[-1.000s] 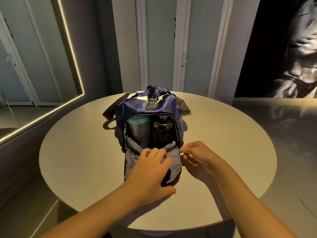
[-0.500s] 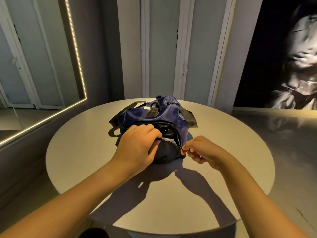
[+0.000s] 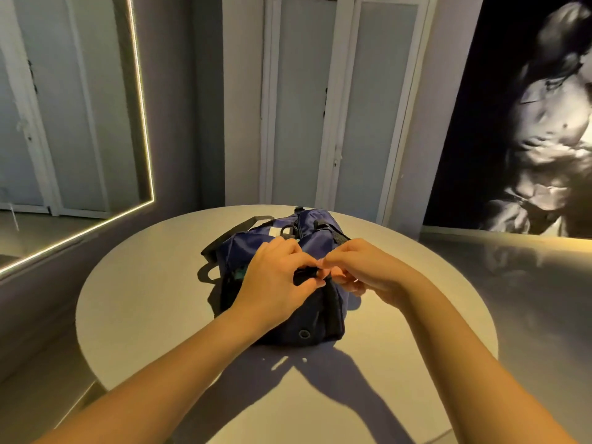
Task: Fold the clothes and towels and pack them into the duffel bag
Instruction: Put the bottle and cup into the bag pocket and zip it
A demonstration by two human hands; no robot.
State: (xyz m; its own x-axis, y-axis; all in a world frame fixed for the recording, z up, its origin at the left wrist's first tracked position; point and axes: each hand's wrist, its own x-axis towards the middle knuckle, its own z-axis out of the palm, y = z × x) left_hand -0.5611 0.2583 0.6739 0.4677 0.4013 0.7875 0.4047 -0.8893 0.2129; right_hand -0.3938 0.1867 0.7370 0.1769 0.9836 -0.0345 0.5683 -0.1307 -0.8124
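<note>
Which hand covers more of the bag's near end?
The left hand; it lies over the duffel bag, while the right hand only pinches at its top edge.

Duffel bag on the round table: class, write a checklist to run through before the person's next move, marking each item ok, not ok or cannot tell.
1. Duffel bag sits wholly on the table: ok.
2. Left hand grips the bag's near end: ok.
3. Right hand pinches at the top of that end: ok.
4. End pocket closed all round: not ok; a teal item shows through a gap on its left.
5. Clothes and towels packed inside: cannot tell.
</note>
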